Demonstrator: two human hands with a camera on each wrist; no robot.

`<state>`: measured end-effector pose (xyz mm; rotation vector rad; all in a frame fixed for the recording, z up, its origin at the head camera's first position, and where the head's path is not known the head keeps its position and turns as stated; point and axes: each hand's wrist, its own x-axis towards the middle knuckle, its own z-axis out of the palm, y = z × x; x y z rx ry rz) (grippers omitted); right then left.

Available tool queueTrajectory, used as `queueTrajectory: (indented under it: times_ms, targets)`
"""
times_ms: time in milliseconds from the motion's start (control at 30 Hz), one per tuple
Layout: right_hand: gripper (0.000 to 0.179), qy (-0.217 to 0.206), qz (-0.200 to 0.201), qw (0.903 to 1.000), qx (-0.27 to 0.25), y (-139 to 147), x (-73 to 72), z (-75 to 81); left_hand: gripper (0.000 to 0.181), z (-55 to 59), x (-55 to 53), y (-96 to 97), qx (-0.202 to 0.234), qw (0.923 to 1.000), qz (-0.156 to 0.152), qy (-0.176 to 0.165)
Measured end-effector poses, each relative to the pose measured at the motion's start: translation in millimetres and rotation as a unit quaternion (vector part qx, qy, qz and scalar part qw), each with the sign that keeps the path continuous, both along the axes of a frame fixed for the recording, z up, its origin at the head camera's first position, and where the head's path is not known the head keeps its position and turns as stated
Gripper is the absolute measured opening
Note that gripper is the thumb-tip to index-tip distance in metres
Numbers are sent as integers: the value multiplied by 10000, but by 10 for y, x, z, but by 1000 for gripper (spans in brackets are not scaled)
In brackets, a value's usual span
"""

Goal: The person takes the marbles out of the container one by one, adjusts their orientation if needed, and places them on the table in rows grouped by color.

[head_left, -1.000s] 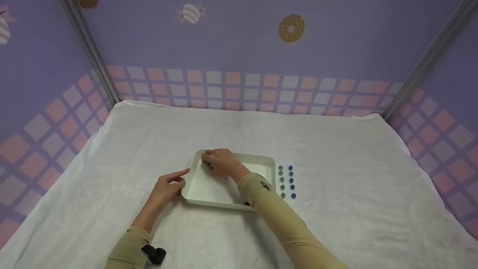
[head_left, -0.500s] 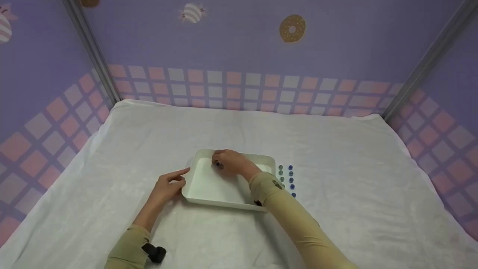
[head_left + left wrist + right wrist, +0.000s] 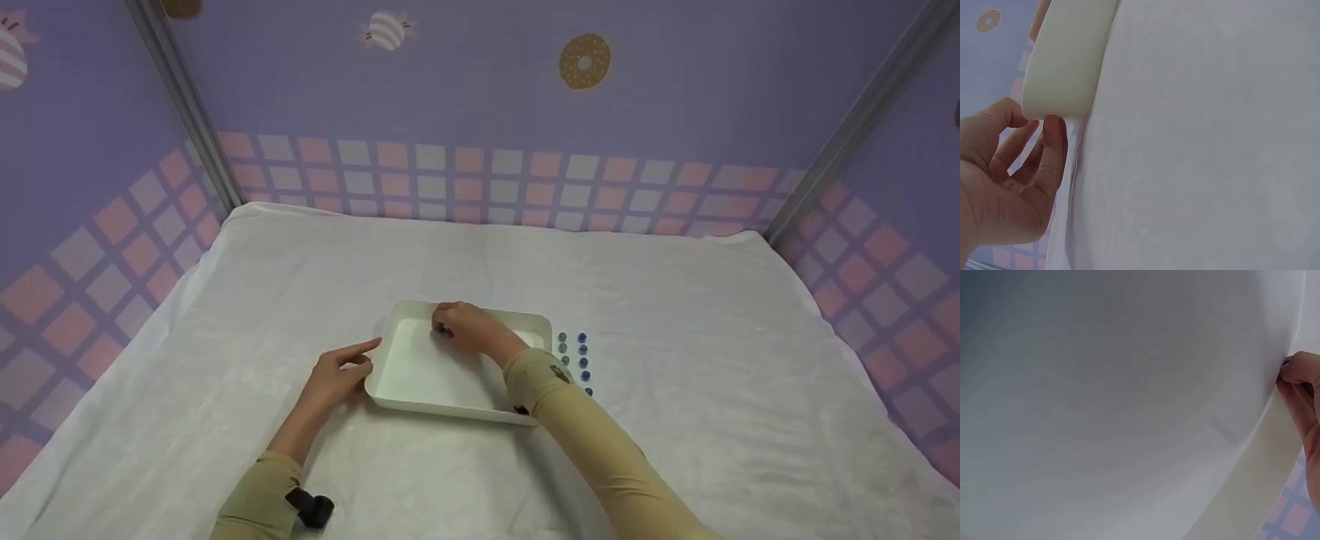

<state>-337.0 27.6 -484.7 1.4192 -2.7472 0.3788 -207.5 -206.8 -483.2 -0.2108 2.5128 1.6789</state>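
A shallow white tray lies on the white cloth. The left hand is at the tray's left side; its fingertips touch the outer wall, as the left wrist view also shows with the hand against the tray end. Inside the tray, near the far wall, the right hand pinches a small blue marble, mostly covered by the thumb and fingers. To the right of the tray stand a column of green marbles and a column of blue marbles; the right sleeve hides some green ones.
White cloth covers the table. Purple walls with pink and white squares stand behind and on both sides, joined by grey corner posts. A small black device is strapped to the left sleeve.
The right hand has moved rightward along the tray's far side, the marble still in its fingers. Its sleeve now covers some of the green marbles. The left hand stays in place.
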Motion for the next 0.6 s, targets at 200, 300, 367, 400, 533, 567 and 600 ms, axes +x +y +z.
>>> queueTrajectory:
  times_ms: [200,300,367,400,533,567,600]
  targets:
    - [12,92,-18,9999,133,27,10,17,46,7,18,2,45,10000,-59,34]
    - [12,150,-69,9996,234,63,11,21,45,5,20,1,71,9999,-62,41]
    - [12,226,-118,9992,299,88,10,26,45,5,18,2,70,10000,-38,44]
    - [11,303,-133,9990,316,101,10,27,45,5,17,1,61,10000,-29,43]
    - [11,644,-122,9975,267,143,8,43,45,5,15,-2,50,10000,-16,46]
    - [11,703,-111,9972,224,152,7,48,45,5,15,-3,51,10000,-27,51]
    - [10,727,-104,9971,175,162,6,54,45,6,14,-4,55,10000,-38,56]
